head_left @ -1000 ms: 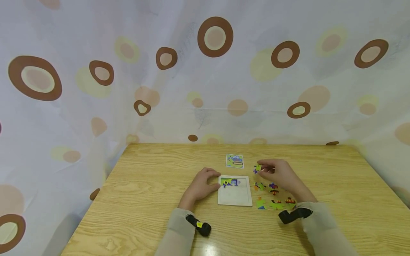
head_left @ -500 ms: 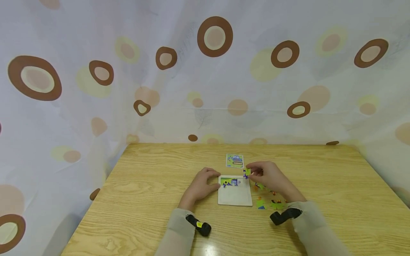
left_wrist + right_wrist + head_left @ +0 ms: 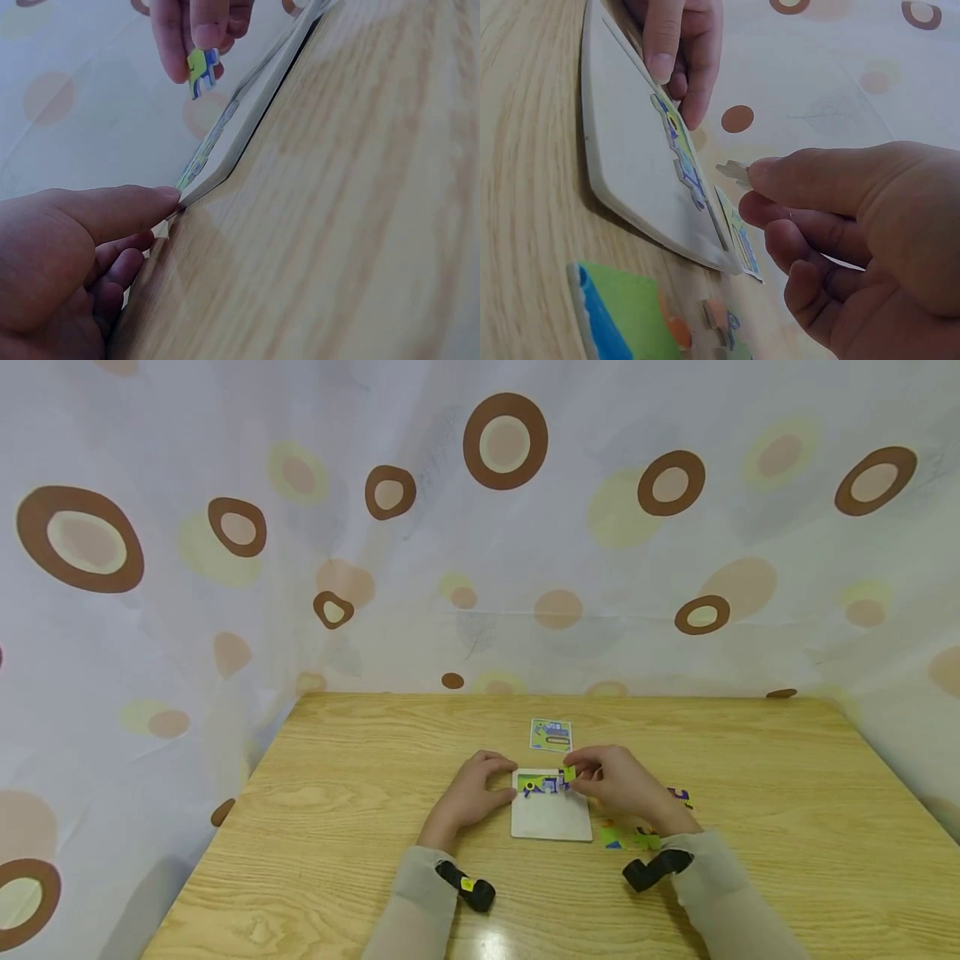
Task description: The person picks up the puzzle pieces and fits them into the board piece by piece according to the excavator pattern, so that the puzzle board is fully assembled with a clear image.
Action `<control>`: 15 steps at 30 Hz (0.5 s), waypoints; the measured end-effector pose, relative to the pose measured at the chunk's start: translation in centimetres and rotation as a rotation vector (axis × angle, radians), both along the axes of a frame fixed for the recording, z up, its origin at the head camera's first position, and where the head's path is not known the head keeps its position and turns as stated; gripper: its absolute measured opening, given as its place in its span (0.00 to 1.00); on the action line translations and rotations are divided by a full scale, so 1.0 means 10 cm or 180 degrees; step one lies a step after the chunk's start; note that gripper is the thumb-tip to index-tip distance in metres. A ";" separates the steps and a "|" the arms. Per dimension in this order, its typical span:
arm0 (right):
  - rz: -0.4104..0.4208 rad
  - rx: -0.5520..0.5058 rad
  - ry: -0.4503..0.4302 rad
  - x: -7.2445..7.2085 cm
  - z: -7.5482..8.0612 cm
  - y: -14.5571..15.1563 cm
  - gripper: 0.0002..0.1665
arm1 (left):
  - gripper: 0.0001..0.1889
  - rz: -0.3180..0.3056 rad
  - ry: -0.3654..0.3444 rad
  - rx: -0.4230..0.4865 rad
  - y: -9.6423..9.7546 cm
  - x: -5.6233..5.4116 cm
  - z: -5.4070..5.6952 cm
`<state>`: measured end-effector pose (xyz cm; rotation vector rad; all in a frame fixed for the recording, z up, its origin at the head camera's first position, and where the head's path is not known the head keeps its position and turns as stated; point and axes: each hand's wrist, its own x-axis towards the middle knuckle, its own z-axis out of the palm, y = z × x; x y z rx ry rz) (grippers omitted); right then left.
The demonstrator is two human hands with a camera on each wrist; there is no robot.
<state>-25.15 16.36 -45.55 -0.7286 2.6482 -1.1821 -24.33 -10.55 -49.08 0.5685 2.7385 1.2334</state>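
Note:
My right hand (image 3: 622,785) pinches a green and purple jigsaw piece (image 3: 569,773) between thumb and fingers, over the top right part of a white puzzle tray (image 3: 551,822). The left wrist view shows this piece held up above the tray. Along the tray's top left lie joined jigsaw pieces (image 3: 538,785) in green, yellow and purple. At the tray's upper left corner, my left hand (image 3: 471,793) rests its thumb and index finger against the rim, the thumb straight. In the right wrist view the held piece appears edge-on at the fingertips.
Behind the tray lies a picture card (image 3: 551,735) of a digger. Loose jigsaw pieces, among them a green and blue one (image 3: 611,837), lie right of the tray, partly hidden under the right hand and forearm. A patterned cloth (image 3: 405,643) hangs behind the wooden table (image 3: 360,777).
My right hand has carried the jigsaw piece leftward from beyond the tray's right side to over its top right part. The left hand stays at the tray's rim.

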 end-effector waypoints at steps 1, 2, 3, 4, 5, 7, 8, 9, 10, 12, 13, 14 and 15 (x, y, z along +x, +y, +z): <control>0.0012 0.0017 -0.0024 0.00 -0.01 0.00 0.17 | 0.20 0.0001 -0.0003 -0.0003 0.00 0.00 0.00; 0.0022 0.0037 -0.0039 0.00 -0.01 -0.01 0.17 | 0.20 0.0001 -0.0003 -0.0003 0.00 0.00 0.00; 0.0030 0.0056 -0.0057 0.00 -0.01 -0.01 0.17 | 0.20 0.0004 -0.0006 -0.0007 0.00 0.00 0.01; 0.0048 0.0074 -0.0058 0.00 -0.01 -0.02 0.16 | 0.20 0.0008 -0.0007 -0.0010 0.00 0.00 0.01; 0.0050 0.0091 -0.0067 0.00 -0.01 -0.02 0.16 | 0.20 0.0012 -0.0008 -0.0014 0.00 0.00 0.01; 0.0048 0.0105 -0.0094 0.00 -0.02 -0.03 0.17 | 0.20 0.0016 -0.0003 -0.0030 0.00 0.00 0.00; 0.0046 0.0117 -0.0100 0.00 -0.02 -0.03 0.17 | 0.20 0.0019 -0.0008 -0.0037 0.00 0.00 0.00; 0.0047 0.0120 -0.0112 0.00 -0.02 -0.03 0.17 | 0.20 0.0016 0.0000 -0.0039 0.00 0.00 0.00; 0.0042 0.0124 -0.0128 0.00 -0.02 -0.03 0.17 | 0.20 0.0018 -0.0007 -0.0041 0.00 0.00 0.00; 0.0020 0.0139 -0.0142 0.00 -0.03 -0.03 0.17 | 0.20 0.0015 -0.0007 -0.0048 0.00 0.00 0.00; 0.0017 0.0153 -0.0131 0.00 -0.04 -0.03 0.16 | 0.20 0.0013 -0.0008 -0.0050 0.00 0.00 0.01; 0.0018 0.0165 -0.0108 0.00 -0.05 -0.03 0.16 | 0.20 0.0007 0.0003 -0.0044 0.00 0.00 0.01; 0.0023 0.0175 -0.0080 -0.01 -0.06 -0.02 0.16 | 0.20 0.0004 0.0005 -0.0045 0.00 0.00 0.01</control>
